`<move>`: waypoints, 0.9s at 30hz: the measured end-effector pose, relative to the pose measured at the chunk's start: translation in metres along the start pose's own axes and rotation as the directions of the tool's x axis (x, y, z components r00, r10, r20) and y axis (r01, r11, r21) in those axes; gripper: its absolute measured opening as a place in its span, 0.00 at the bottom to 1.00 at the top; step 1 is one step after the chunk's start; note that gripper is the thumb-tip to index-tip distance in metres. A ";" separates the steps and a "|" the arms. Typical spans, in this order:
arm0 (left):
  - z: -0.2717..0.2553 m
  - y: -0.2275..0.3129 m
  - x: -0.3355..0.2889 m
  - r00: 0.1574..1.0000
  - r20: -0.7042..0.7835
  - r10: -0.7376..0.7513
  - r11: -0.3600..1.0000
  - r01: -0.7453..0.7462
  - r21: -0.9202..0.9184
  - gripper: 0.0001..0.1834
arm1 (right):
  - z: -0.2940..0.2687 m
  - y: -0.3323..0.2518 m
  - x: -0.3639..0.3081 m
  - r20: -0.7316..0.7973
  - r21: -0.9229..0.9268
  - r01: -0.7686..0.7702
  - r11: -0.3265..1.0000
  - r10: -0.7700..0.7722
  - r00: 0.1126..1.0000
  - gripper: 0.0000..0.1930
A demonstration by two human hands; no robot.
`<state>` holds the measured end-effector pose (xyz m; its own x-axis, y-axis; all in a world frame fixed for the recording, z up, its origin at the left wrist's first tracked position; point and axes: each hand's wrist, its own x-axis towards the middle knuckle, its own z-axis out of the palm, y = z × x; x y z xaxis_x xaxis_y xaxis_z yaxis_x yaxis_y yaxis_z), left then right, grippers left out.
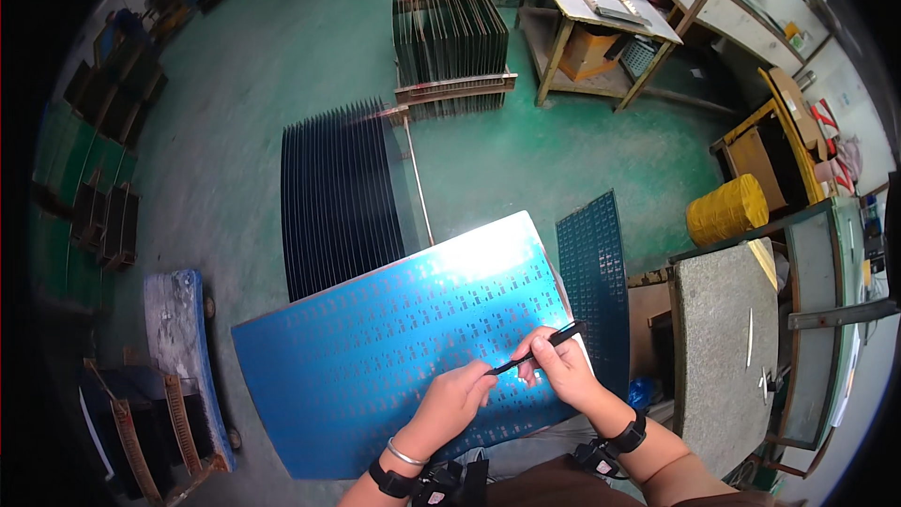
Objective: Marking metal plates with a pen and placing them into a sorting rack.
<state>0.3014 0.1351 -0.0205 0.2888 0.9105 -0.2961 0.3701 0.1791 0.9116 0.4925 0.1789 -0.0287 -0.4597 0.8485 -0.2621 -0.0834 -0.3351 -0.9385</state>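
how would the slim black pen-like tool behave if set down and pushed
The slim black pen-like tool would probably roll, being narrow; it seems stiff, looking straight between the left hand and right hand; likely light, given its slimness.

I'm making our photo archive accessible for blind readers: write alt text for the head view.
A person's left hand and right hand hold a slim black pen-shaped tool over a large glossy blue rectangular panel patterned with rows of small shapes. Beyond it, thin dark upright panels stand in a close row, with green floor around them.
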 end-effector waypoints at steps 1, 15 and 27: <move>0.001 0.001 -0.001 1.000 0.005 0.000 1.000 0.000 -0.001 0.07 | 0.002 0.002 -0.001 -0.016 0.053 -0.052 0.997 0.053 0.998 0.17; -0.006 0.009 0.007 0.918 -0.192 0.347 0.844 -0.217 0.491 0.06 | 0.020 0.013 0.010 -0.067 0.404 0.001 0.915 0.029 0.997 0.20; -0.030 0.005 0.004 0.975 -0.211 -0.075 0.997 0.067 -0.042 0.11 | -0.004 -0.016 0.013 -0.224 -0.225 -0.029 0.974 -0.023 0.974 0.19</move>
<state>0.2776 0.1507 -0.0083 0.0672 0.9527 -0.2963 0.3509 0.2555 0.9009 0.4917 0.1968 -0.0175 -0.2477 0.9263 -0.2840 0.1311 -0.2584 -0.9571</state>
